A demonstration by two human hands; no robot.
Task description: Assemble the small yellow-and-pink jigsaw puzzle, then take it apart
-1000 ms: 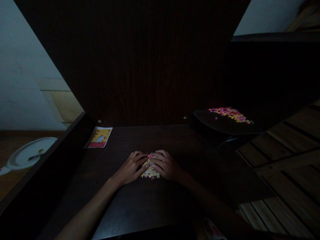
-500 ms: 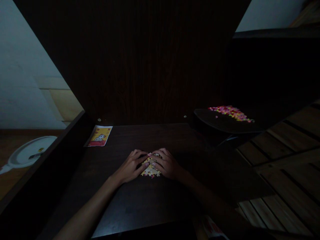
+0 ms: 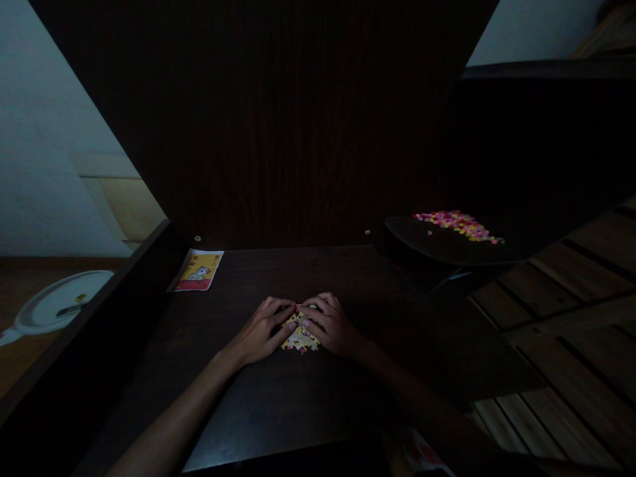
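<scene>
A small patch of joined jigsaw puzzle (image 3: 301,341), pale yellow with pink and dark bits and a jagged near edge, lies on the dark wooden surface. My left hand (image 3: 263,329) curves over its left side, fingers bent and thumb pressed on the pieces. From the right, my right hand (image 3: 332,326) covers the other side, its fingertips close to the left ones at the far edge. Pinkish bits show between the fingertips. Whether a loose piece is pinched there is too dark to make out. Much of the puzzle is hidden beneath both hands.
A yellow and red picture sheet (image 3: 199,270) with a white bird lies at the back left. Loose pink, red and yellow pieces (image 3: 462,224) are heaped on a dark side shelf (image 3: 417,233). A raised board edges the left; a white round tray (image 3: 44,305) stands beyond.
Both hands stay at the puzzle with only slight finger shifts. A thin pale edge now shows between the fingertips at the far side.
</scene>
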